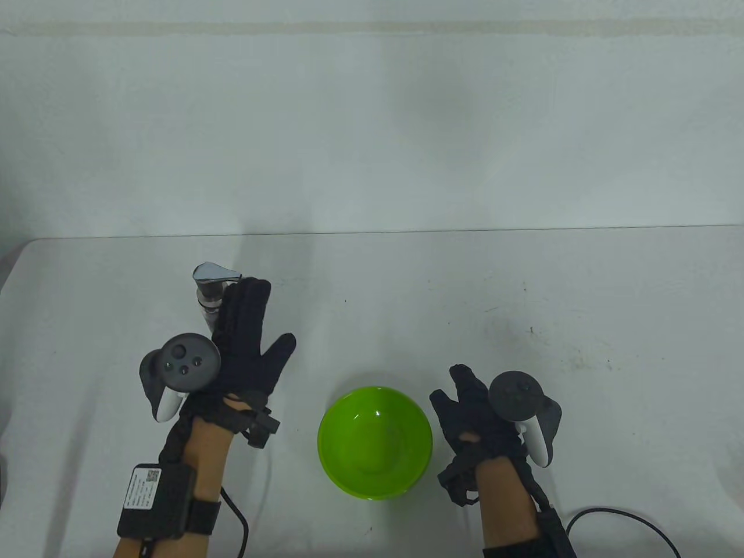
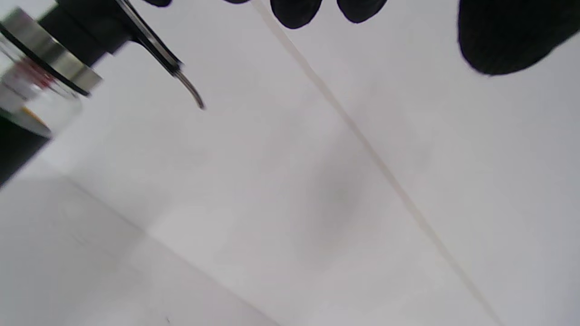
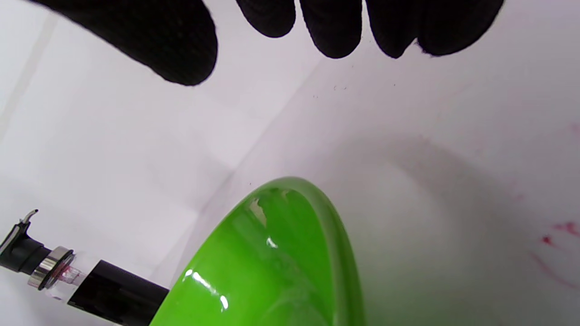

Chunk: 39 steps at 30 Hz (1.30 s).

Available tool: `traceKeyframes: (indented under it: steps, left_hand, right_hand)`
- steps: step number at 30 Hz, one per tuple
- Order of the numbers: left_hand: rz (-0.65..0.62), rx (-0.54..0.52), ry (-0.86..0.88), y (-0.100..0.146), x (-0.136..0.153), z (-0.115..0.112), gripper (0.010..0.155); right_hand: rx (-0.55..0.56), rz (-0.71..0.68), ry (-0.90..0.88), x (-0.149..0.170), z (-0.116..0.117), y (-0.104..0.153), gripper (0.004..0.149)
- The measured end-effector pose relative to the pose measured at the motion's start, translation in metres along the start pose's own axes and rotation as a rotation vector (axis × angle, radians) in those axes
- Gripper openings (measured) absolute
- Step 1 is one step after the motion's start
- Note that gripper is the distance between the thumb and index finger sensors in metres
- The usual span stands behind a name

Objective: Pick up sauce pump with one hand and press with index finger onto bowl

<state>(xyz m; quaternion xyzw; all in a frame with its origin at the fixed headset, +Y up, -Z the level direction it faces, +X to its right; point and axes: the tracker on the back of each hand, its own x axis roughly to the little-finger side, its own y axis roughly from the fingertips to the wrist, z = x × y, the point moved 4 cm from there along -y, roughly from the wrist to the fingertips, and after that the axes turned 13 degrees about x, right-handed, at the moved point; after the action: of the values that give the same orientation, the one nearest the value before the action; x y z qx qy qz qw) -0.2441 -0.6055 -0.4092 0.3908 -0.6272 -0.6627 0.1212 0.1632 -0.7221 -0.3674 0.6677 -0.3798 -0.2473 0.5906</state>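
Note:
The sauce pump (image 1: 210, 290), a bottle with a silver head and collar and dark contents, stands upright on the white table at the left. My left hand (image 1: 251, 325) is right beside it, on its right, with fingers stretched out and thumb spread; it does not grip it. The left wrist view shows the pump's collar and spout (image 2: 50, 59) at top left, apart from my fingertips (image 2: 294, 11). The green bowl (image 1: 349, 418) sits near the front middle and looks empty. My right hand (image 1: 462, 407) is just right of the bowl, open and empty. The right wrist view shows the bowl (image 3: 290, 253) and the pump (image 3: 54, 269).
The table's far edge meets a white wall (image 1: 372, 116). Faint reddish stains mark the table on the right (image 3: 557, 235). A black cable (image 1: 616, 517) trails from my right wrist at the front edge.

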Motion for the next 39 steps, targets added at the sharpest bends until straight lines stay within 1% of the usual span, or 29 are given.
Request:
traceKeyframes:
  steps: [1,2,3,5,6,7,9,10,11,12,15,17,20,21,22,24,25,27,29,31,33,35,37,39]
  left_hand:
    - [0.012,0.036,0.023,-0.008,0.012,0.0,0.09]
    - [0.016,0.1,0.058,-0.014,0.024,-0.002,0.091]
    - [0.025,0.088,0.063,-0.017,0.032,-0.001,0.091]
    - [0.062,-0.086,0.0,-0.021,0.059,0.015,0.094]
    - [0.059,-0.122,-0.013,-0.022,0.066,0.019,0.097]
    - [0.073,-0.133,-0.016,-0.025,0.077,0.023,0.101]
    - [0.095,-0.152,0.022,-0.029,0.096,0.025,0.117]
    - [0.101,-0.15,0.062,-0.032,0.104,0.025,0.119]
    - [0.114,-0.182,0.093,-0.034,0.115,0.025,0.12]
    - [0.111,-0.196,0.109,-0.036,0.122,0.025,0.121]
    - [0.123,-0.179,0.192,-0.044,0.149,0.016,0.12]
    - [0.131,-0.26,0.238,-0.044,0.162,0.013,0.115]
    - [0.159,-0.36,0.312,-0.045,0.176,0.014,0.108]
    - [0.16,-0.357,0.338,-0.048,0.177,0.013,0.108]
    - [0.175,-0.368,0.329,-0.05,0.178,0.014,0.105]
    - [0.19,-0.344,0.272,-0.056,0.177,0.014,0.086]
    - [0.221,-0.358,0.221,-0.056,0.177,0.017,0.081]
    - [0.234,-0.352,0.205,-0.058,0.177,0.016,0.076]
    - [0.231,-0.401,0.169,-0.055,0.175,0.015,0.075]
    - [0.215,-0.441,0.168,-0.051,0.173,0.012,0.075]
    - [0.202,-0.51,0.159,-0.045,0.169,0.01,0.074]
    - [0.197,-0.52,0.147,-0.039,0.163,0.008,0.073]
    - [0.198,-0.507,0.151,-0.033,0.155,0.007,0.073]
    - [0.166,-0.509,0.161,-0.023,0.14,0.012,0.074]
  right_hand:
    - [0.006,0.001,-0.008,0.0,-0.003,-0.001,0.068]
    - [0.009,-0.003,-0.022,0.001,-0.006,-0.001,0.069]
    - [0.009,-0.014,-0.034,0.001,-0.007,-0.002,0.069]
    - [0.022,-0.029,-0.05,0.001,-0.014,-0.002,0.068]
    - [0.031,-0.029,-0.05,0.0,-0.015,-0.002,0.068]
    - [0.043,-0.036,-0.051,-0.001,-0.017,-0.001,0.068]
    - [0.047,-0.048,-0.045,-0.004,-0.018,-0.001,0.068]
    - [0.044,-0.052,-0.044,-0.005,-0.018,0.0,0.068]
    - [0.039,-0.058,-0.049,-0.006,-0.018,0.0,0.068]
    - [0.036,-0.061,-0.056,-0.006,-0.018,0.0,0.068]
    - [0.031,-0.051,-0.137,-0.004,-0.018,-0.002,0.067]
    - [0.019,-0.029,-0.179,0.0,-0.018,-0.003,0.067]
    - [0.015,-0.033,-0.165,0.0,-0.018,-0.004,0.066]
    - [0.016,-0.038,-0.157,0.0,-0.018,-0.004,0.066]
    - [0.015,-0.044,-0.147,-0.001,-0.017,-0.004,0.066]
    - [0.004,-0.051,-0.132,-0.002,-0.015,-0.004,0.065]
    - [-0.008,-0.053,-0.131,-0.002,-0.013,-0.004,0.064]
    - [-0.018,-0.048,-0.133,-0.001,-0.011,-0.004,0.064]
    - [-0.017,-0.046,-0.137,-0.001,-0.011,-0.004,0.064]
    - [-0.013,-0.048,-0.14,-0.001,-0.012,-0.004,0.064]
    - [-0.011,-0.049,-0.143,-0.001,-0.012,-0.004,0.064]
    - [-0.015,-0.05,-0.145,-0.001,-0.012,-0.004,0.064]
    - [-0.016,-0.054,-0.151,-0.002,-0.012,-0.004,0.064]
    - [-0.016,-0.062,-0.161,-0.005,-0.012,-0.003,0.064]
